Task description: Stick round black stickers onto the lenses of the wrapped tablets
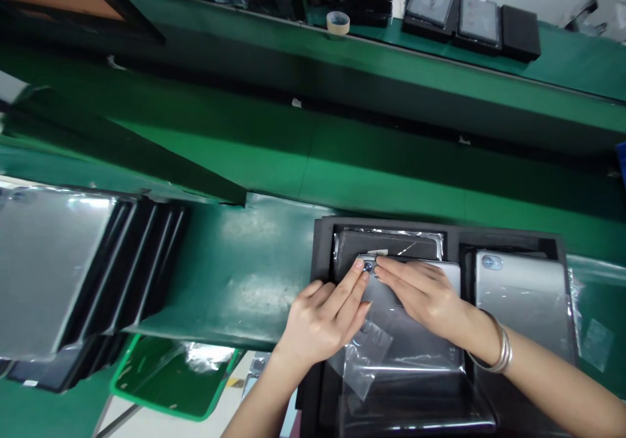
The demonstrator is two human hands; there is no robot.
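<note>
Both hands lie flat: the left hand (pixel 320 324) and right hand (pixel 423 291) press fingertips, grasping nothing, at the camera corner of a grey tablet (pixel 415 334) in the foam tray (pixel 323 242). Probably smoothing film; next needs careful alignment.

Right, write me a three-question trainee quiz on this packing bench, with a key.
1. True or false: both hands rest on the grey metal tablet in clear plastic film, fingertips near its camera lens.
2. Which wrist wears the silver bangles? A. left B. right C. neither
3. Fill in: the second grey tablet lies in the black foam tray, in the compartment to the ____ of the one being handled.

Key: 1 true: the left hand and right hand both lie flat on it. 2 B. 3 right.
</note>
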